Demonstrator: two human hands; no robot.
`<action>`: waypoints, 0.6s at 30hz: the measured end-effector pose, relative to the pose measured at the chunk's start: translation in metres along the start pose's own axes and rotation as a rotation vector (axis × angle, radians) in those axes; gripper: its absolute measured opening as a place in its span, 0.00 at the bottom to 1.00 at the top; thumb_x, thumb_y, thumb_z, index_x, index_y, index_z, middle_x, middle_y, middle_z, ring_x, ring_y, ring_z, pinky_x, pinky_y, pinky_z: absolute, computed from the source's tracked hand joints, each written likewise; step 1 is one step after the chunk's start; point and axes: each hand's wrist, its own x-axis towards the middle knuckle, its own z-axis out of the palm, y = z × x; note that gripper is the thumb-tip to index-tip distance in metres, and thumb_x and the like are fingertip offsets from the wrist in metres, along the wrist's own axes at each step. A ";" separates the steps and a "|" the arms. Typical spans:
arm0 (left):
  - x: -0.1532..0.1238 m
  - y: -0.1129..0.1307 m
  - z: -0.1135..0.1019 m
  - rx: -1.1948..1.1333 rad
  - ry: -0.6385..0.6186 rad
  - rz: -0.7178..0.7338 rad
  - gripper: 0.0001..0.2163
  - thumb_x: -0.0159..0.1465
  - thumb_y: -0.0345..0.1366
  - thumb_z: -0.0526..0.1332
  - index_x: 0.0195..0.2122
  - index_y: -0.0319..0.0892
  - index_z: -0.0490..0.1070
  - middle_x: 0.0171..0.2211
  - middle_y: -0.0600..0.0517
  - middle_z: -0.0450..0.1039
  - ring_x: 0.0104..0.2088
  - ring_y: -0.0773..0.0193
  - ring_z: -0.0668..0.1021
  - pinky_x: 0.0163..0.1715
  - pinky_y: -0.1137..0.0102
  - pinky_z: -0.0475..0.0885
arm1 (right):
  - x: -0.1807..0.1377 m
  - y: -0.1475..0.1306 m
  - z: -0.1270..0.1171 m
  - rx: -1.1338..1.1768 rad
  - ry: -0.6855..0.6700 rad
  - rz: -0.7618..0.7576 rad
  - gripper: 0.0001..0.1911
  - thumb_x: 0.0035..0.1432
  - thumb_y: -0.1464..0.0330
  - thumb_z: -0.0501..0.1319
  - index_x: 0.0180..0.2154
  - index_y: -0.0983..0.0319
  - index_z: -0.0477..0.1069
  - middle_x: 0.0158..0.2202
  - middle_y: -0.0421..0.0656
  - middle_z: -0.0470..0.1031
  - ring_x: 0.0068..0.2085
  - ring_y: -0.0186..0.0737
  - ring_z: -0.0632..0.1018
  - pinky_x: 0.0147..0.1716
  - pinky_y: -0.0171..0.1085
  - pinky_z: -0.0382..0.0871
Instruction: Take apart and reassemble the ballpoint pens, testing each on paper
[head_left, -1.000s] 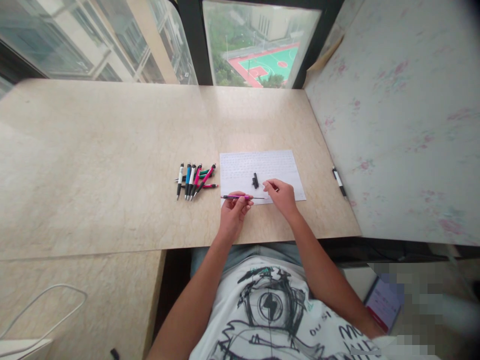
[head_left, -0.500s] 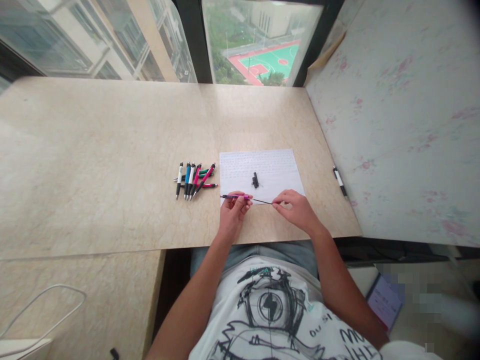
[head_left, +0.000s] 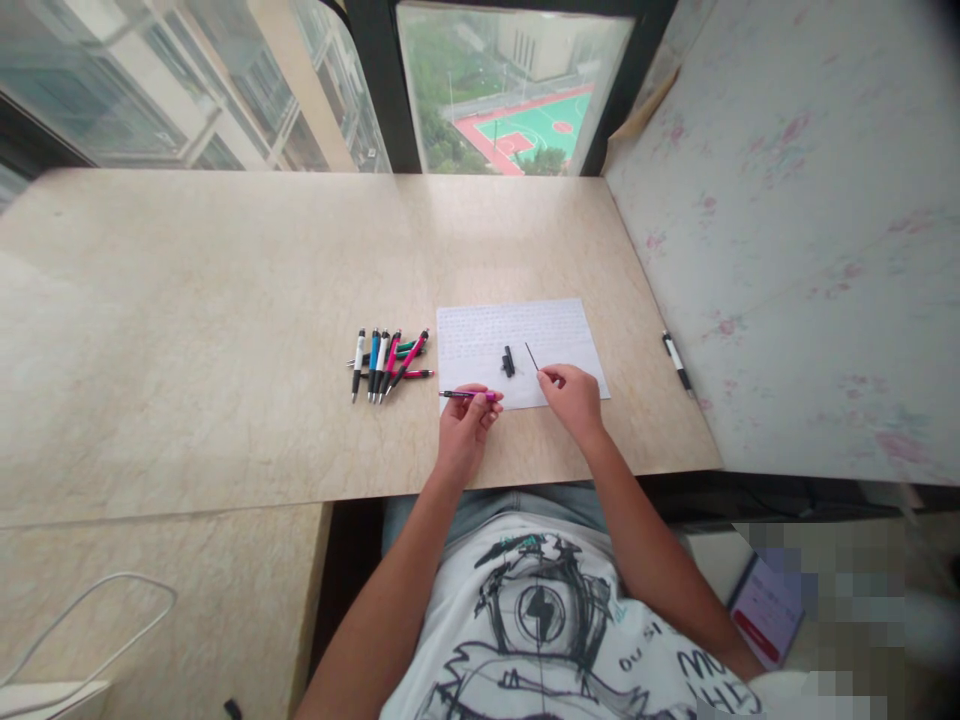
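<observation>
My left hand (head_left: 466,425) is closed around a purple pen barrel (head_left: 466,395), held level just above the near edge of a white written sheet (head_left: 559,325). My right hand (head_left: 574,398) pinches a thin dark refill (head_left: 532,356) that points up and away over the sheet. A small black pen part (head_left: 509,361) lies on the paper between the two hands.
Several coloured pens (head_left: 386,362) lie bunched to the left of the sheet on the beige marble table (head_left: 225,300). A black-and-white pen (head_left: 677,362) rests at the table's right edge by a pale wall. Windows stand beyond the table. A white cable (head_left: 90,620) loops at lower left.
My right hand has drawn the thin refill out of the purple barrel and lifted it over the sheet. My left hand has kept the barrel in place.
</observation>
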 end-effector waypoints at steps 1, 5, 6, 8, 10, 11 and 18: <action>0.000 0.000 0.000 0.002 0.001 0.003 0.12 0.58 0.39 0.70 0.40 0.42 0.72 0.35 0.51 0.79 0.31 0.72 0.78 0.33 0.77 0.71 | 0.002 -0.004 0.001 -0.012 0.012 0.004 0.11 0.59 0.65 0.59 0.32 0.60 0.80 0.34 0.46 0.82 0.32 0.43 0.77 0.35 0.40 0.68; 0.000 0.001 0.000 0.006 0.001 -0.004 0.13 0.58 0.39 0.70 0.40 0.42 0.72 0.34 0.51 0.79 0.31 0.71 0.78 0.33 0.76 0.71 | -0.003 -0.014 0.003 0.063 0.033 0.018 0.12 0.60 0.63 0.58 0.34 0.60 0.79 0.33 0.46 0.82 0.31 0.42 0.78 0.35 0.39 0.68; 0.000 0.001 0.000 0.001 0.002 -0.008 0.13 0.58 0.39 0.70 0.40 0.42 0.72 0.34 0.51 0.78 0.31 0.71 0.78 0.33 0.76 0.71 | -0.007 -0.016 0.004 0.129 0.017 0.027 0.12 0.60 0.63 0.58 0.35 0.60 0.79 0.33 0.46 0.82 0.31 0.42 0.78 0.35 0.39 0.69; 0.000 0.001 0.001 -0.008 0.002 -0.011 0.13 0.58 0.39 0.70 0.41 0.42 0.71 0.34 0.51 0.78 0.31 0.71 0.78 0.33 0.76 0.71 | -0.016 -0.018 0.006 0.297 -0.052 0.063 0.12 0.60 0.63 0.58 0.37 0.60 0.78 0.32 0.44 0.81 0.32 0.42 0.79 0.36 0.38 0.71; 0.000 0.001 0.001 -0.002 0.001 -0.009 0.13 0.58 0.40 0.70 0.40 0.42 0.71 0.34 0.51 0.78 0.31 0.71 0.78 0.33 0.75 0.71 | -0.025 -0.021 0.011 0.458 -0.134 0.104 0.13 0.60 0.61 0.58 0.37 0.61 0.78 0.31 0.44 0.81 0.33 0.41 0.80 0.36 0.38 0.72; 0.001 0.001 0.001 0.007 -0.004 -0.008 0.12 0.58 0.40 0.70 0.39 0.42 0.71 0.35 0.51 0.78 0.32 0.70 0.78 0.33 0.75 0.71 | -0.028 -0.023 0.013 0.519 -0.169 0.116 0.13 0.59 0.60 0.59 0.38 0.61 0.78 0.31 0.43 0.81 0.33 0.41 0.80 0.35 0.38 0.72; 0.002 -0.008 -0.004 0.180 -0.030 0.083 0.12 0.58 0.42 0.70 0.37 0.40 0.74 0.37 0.50 0.77 0.29 0.71 0.74 0.32 0.73 0.69 | -0.040 -0.043 0.020 0.843 -0.300 0.264 0.15 0.57 0.56 0.61 0.32 0.60 0.76 0.26 0.41 0.76 0.24 0.34 0.73 0.23 0.34 0.64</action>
